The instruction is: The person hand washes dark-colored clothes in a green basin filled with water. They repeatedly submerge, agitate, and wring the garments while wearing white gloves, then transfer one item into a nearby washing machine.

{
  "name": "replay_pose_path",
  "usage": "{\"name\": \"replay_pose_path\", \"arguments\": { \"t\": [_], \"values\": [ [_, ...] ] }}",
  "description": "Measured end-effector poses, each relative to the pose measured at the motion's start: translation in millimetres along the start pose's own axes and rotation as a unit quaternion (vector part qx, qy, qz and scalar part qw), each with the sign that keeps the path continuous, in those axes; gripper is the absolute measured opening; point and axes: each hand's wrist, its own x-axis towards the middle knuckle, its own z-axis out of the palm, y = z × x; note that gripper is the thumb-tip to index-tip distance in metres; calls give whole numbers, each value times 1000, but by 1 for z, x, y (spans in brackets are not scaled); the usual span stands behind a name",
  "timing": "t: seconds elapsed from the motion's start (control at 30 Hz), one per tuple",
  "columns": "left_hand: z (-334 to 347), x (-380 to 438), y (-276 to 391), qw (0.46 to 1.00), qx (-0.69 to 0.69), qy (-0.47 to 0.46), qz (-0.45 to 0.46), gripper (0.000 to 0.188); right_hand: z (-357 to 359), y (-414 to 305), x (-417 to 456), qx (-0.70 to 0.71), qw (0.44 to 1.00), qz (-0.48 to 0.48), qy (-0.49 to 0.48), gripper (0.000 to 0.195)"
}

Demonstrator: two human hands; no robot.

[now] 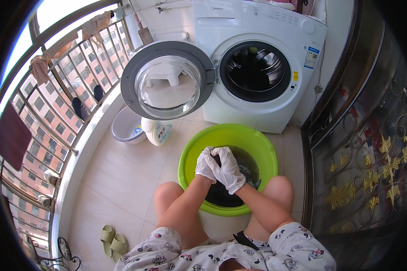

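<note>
Both my hands wear thin white gloves and meet over a lime-green plastic basin (186, 159). My left hand (204, 166) and my right hand (228, 171) press together, fingers curled around a bunch of dark cloth (217, 160). Most of that bunch is hidden by the gloves. Below them, more dark cloth (224, 196) lies in the basin's murky water (246, 155). A greyish patterned cloth (246, 171) shows at the right, partly under the water.
A white front-load washing machine (251, 117) stands beyond the basin, its round door (129, 81) swung open leftward. A white detergent bottle (157, 133) and a pale tub (127, 127) sit left. Green slippers (113, 242) lie near the railing; an ornate metal-and-glass door (359, 176) borders the right.
</note>
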Motion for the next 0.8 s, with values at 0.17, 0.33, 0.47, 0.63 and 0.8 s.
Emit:
{"name": "replay_pose_path", "arguments": {
  "t": [0.17,0.33,0.47,0.63,0.8],
  "values": [
    [-8,16,-46,988,137,76,-11,24,4,62,12,32,970,238,35,25],
    [35,2,-29,980,-45,166,-105,22,-1,84,4,24,976,198,89,26],
    [18,4,3,972,-154,142,-103,24,-11,0,5,-14,994,86,-59,22],
    [24,9,-33,997,-34,58,-27,20,-27,42,38,-15,993,78,-90,24],
    [46,14,-31,977,-155,72,-131,20,-36,111,50,38,982,184,-35,26]
  ]
}}
